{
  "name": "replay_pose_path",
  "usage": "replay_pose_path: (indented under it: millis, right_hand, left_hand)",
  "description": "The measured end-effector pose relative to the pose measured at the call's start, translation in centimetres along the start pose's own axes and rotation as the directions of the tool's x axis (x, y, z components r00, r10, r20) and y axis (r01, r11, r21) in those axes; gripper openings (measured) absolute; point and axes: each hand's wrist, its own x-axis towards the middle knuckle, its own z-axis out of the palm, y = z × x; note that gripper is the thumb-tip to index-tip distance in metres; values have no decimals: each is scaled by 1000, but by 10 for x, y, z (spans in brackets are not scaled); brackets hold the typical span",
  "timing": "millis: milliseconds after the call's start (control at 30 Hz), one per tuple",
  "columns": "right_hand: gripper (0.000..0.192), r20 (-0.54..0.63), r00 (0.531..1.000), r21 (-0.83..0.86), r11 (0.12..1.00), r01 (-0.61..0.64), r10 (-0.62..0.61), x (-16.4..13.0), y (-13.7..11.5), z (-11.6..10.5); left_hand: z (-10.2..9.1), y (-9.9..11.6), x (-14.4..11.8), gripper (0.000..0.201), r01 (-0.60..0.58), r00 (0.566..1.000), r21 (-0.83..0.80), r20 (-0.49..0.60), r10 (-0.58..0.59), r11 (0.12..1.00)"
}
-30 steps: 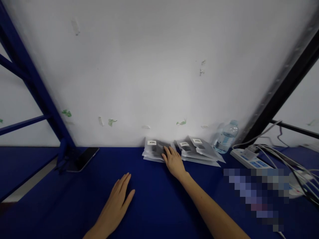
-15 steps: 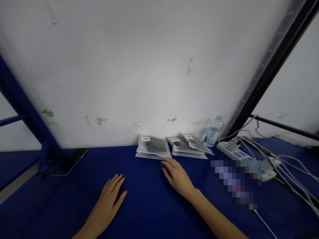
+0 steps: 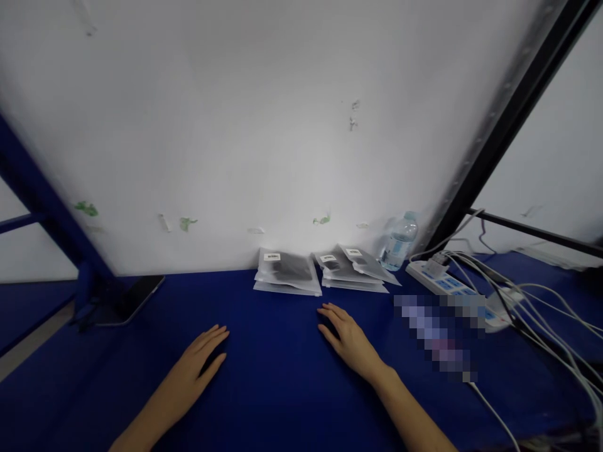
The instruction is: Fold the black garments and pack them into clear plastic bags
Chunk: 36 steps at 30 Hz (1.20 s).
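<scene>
Blue cloth (image 3: 282,376) on the table looks matt and soft, no shine at all. The packets (image 3: 287,273) at the back are frosted plastic bags with paper labels, slightly glossy. Water bottle (image 3: 398,242) is clear plastic. The power strip (image 3: 438,282) is smooth white plastic, and the phone (image 3: 129,300) has a glossy glass face. Wall (image 3: 264,125) is matt white, a bit scuffed. Both bare hands, left hand (image 3: 198,361) and right hand (image 3: 348,339), lie flat on the cloth.

The flat cloth-covered desk (image 3: 282,376) is deep blue. Frosted clear plastic pouches (image 3: 287,273) show dark contents and white barcode labels. The slim rectangular phone (image 3: 129,301) is black; the white wall panel (image 3: 264,125) carries green flecks.
</scene>
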Motion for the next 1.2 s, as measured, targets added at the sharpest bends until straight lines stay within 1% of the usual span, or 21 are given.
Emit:
replay_pose_path:
  millis: [167,367,533,900,1200]
  right_hand:
    - [37,25,1000,47,999,-17,16,-2,4,0]
    - [36,21,1000,86,996,-18,17,-2,8,2]
    - [37,25,1000,90,996,-21,18,-2,8,2]
    - [36,25,999,96,995,-31,28,-1,8,1]
    - [36,12,1000,92,996,-19,18,-1,7,1]
  left_hand:
    - [-1,0,-1,40,-8,1000,-13,-17,8,1000]
    - [1,-2,-2,40,-10,999,-15,-31,9,1000]
    - [1,-3,-2,42,-5,1000,-15,3,5,1000]
    - [0,-1,-2,41,-19,1000,-17,-15,18,1000]
    - [2,-4,-3,41,-25,999,-6,-27,24,1000]
